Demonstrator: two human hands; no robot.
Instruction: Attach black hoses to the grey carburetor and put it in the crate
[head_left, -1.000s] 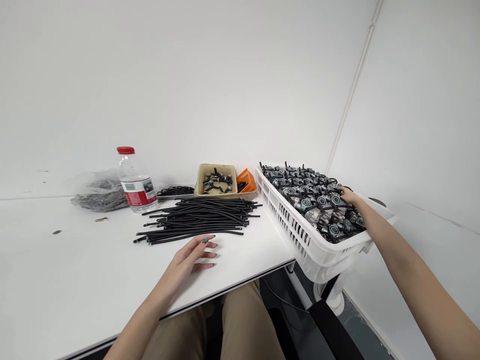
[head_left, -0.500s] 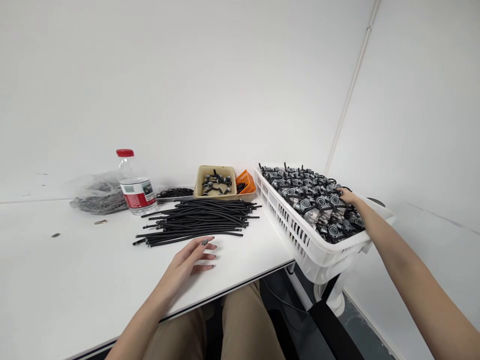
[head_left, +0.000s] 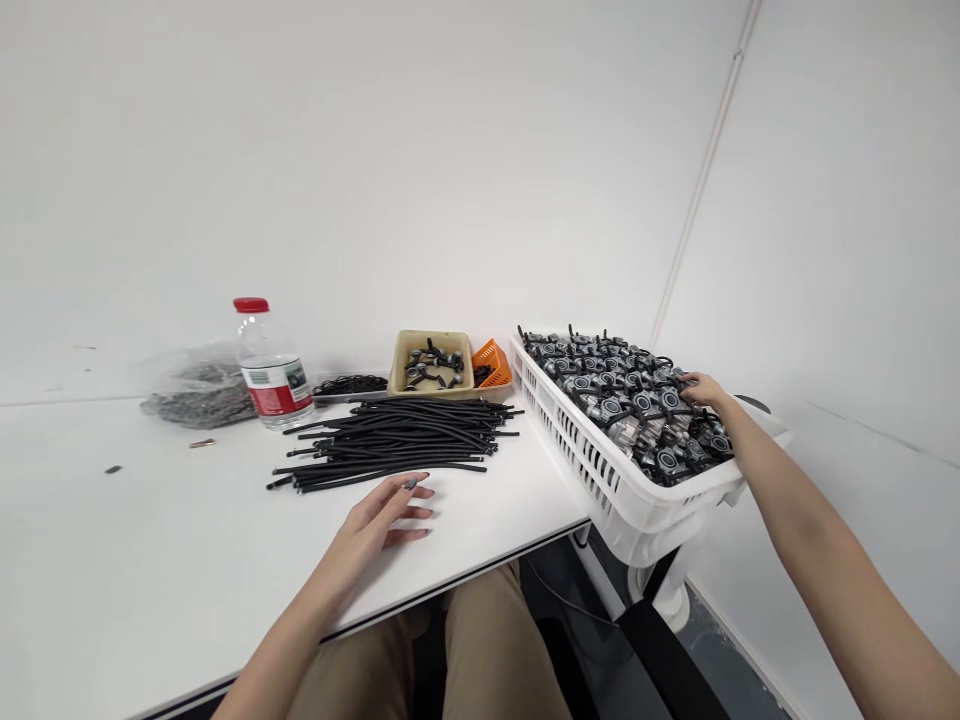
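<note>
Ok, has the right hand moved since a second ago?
Yes, slightly: measured against the rim of the white plastic crate, the right hand has shifted rightward, away from the crate's far left corner, above the metal parts.

**Black tubes and grey metal units on the bench.** Long, thin black rubber tubes [head_left: 390, 440] lie in a loose pile on the white bench [head_left: 150, 540], running roughly parallel from left to right, slightly curved, with staggered ends. The left hand [head_left: 382, 515] rests open on the bench, just on the near side of the pile. To the right, a white perforated plastic crate [head_left: 570, 450] is filled with grey metal units [head_left: 622, 400], each with a round face and short black leads, packed closely and overlapping. The right hand [head_left: 705, 392] reaches in from the right, its fingertips touching units near the crate's far right side.
</note>
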